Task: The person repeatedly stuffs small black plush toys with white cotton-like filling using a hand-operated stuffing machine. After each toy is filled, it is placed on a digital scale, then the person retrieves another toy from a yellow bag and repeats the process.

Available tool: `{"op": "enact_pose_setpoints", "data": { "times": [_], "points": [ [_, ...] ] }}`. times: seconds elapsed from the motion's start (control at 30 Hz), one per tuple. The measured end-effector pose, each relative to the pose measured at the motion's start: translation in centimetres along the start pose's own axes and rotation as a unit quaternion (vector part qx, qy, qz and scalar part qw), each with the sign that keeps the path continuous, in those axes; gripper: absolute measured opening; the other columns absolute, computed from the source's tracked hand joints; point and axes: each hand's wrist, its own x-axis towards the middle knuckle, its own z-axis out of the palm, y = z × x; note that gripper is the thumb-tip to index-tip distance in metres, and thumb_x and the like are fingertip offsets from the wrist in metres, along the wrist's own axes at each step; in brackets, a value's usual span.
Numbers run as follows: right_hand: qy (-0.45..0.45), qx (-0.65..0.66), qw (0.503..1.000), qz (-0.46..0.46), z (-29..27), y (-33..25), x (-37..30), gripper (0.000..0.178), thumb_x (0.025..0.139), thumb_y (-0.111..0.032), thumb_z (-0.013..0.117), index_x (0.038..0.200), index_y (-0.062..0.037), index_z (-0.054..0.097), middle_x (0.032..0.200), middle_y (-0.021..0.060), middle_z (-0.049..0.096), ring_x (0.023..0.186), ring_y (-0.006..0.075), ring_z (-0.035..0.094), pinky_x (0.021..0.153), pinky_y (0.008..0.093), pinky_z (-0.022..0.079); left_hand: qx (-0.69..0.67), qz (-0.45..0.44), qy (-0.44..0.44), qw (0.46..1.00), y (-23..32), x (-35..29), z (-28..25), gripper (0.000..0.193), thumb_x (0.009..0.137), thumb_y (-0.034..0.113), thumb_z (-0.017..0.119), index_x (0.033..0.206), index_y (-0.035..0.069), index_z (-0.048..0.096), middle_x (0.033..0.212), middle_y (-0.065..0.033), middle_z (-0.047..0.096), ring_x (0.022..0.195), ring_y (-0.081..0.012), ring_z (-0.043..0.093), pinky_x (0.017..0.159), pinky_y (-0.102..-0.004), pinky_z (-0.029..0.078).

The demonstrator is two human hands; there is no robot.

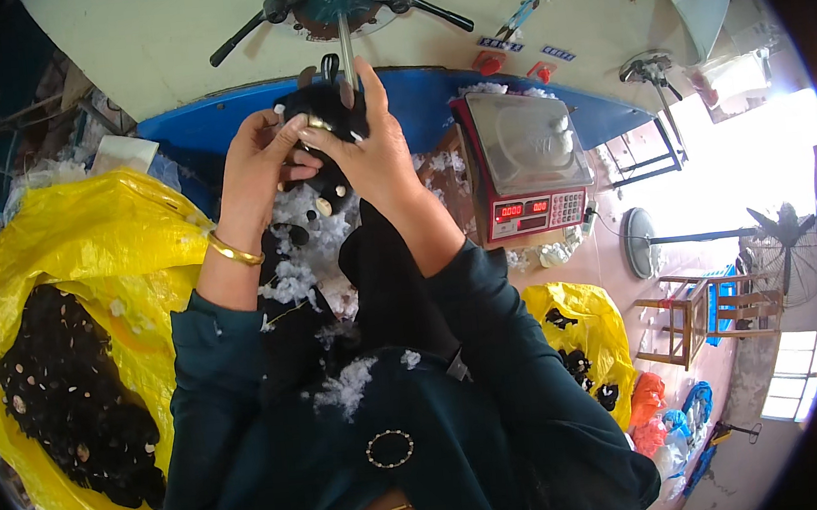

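A small black plush toy (331, 174) with pale and brown patches and a loop on top is held up between my two hands. My left hand (255, 166) grips its left side, thumb pressed on the front. From the other side my right hand (371, 156) pinches it with the thumb, while the index finger points up along a metal tube (346, 47). This tube comes down from a round machine fitting with black handles (328, 5). Whether the tube enters the toy is hidden. White stuffing fluff (307, 259) lies below the toy and on my lap.
At left stands a big yellow sack (147, 205) full of black plush pieces (76, 401). A red digital scale (529, 162) is at right, with another yellow sack (584, 312) below it. Farther right are a wooden stool (681, 319), a fan (784, 241) and coloured bags (648, 414).
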Motion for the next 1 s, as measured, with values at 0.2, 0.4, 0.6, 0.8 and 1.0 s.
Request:
{"op": "enact_pose_setpoints", "data": {
  "times": [0.2, 0.4, 0.6, 0.8, 1.0],
  "points": [
    [-0.086, -0.002, 0.994, -0.064, -3.1, 0.8, -2.4, 0.095, 0.073, -0.023, 0.082, 0.145, -0.0112, 0.020, 0.115, 0.0217, 0.060, 0.107, 0.0350, 0.061, 0.088, 0.0387, 0.048, -0.021, -0.062, -0.036, 0.997, -0.1, -3.6, 0.6, 0.027, 0.094, 0.019, 0.060, 0.111, 0.002, 0.047, 0.089, -0.0102, 0.062, 0.068, -0.0191, 0.068, 0.053, -0.0232, 0.055],
    [-0.073, -0.102, 0.971, 0.205, -17.1, 9.0, -1.5, 0.060, 0.069, -0.025, 0.083, 0.117, 0.0022, 0.060, 0.106, 0.0122, 0.067, 0.095, 0.0190, 0.062, 0.082, 0.0321, 0.050, 0.169, 0.104, 0.237, 0.951, -1.8, -9.1, -13.3, 0.027, 0.097, 0.021, 0.052, 0.115, 0.002, 0.056, 0.111, -0.0111, 0.064, 0.088, -0.0198, 0.066, 0.073, -0.0276, 0.054],
    [0.108, -0.176, 0.874, 0.440, -32.5, 19.7, -0.7, 0.066, 0.075, -0.059, 0.070, 0.108, -0.0026, 0.062, 0.081, 0.0032, 0.059, 0.062, 0.0180, 0.056, 0.056, 0.0334, 0.049, 0.676, -0.022, 0.496, 0.544, -3.7, -18.3, -38.4, 0.053, 0.091, 0.048, 0.057, 0.116, 0.002, 0.063, 0.114, -0.0160, 0.064, 0.104, -0.0289, 0.061, 0.089, -0.0366, 0.049],
    [0.182, -0.121, 0.871, 0.440, -34.5, 19.7, -3.6, 0.072, 0.080, -0.061, 0.066, 0.120, -0.0030, 0.055, 0.103, 0.0095, 0.062, 0.081, 0.0180, 0.065, 0.064, 0.0316, 0.049, 0.740, -0.319, 0.416, 0.422, -10.4, -23.2, -48.8, 0.092, 0.075, 0.079, 0.050, 0.134, 0.009, 0.051, 0.135, -0.0147, 0.051, 0.125, -0.0334, 0.045, 0.102, -0.0503, 0.033],
    [0.263, 0.017, 0.844, 0.467, -40.2, 19.5, -9.9, 0.078, 0.079, -0.052, 0.072, 0.125, 0.0045, 0.045, 0.099, 0.0189, 0.062, 0.075, 0.0256, 0.066, 0.059, 0.0372, 0.055, 0.720, -0.345, 0.467, 0.382, -8.2, -18.8, -42.2, 0.062, 0.083, 0.061, 0.057, 0.124, 0.015, 0.058, 0.126, -0.0089, 0.058, 0.118, -0.0318, 0.050, 0.092, -0.0547, 0.039]
  ]
}}
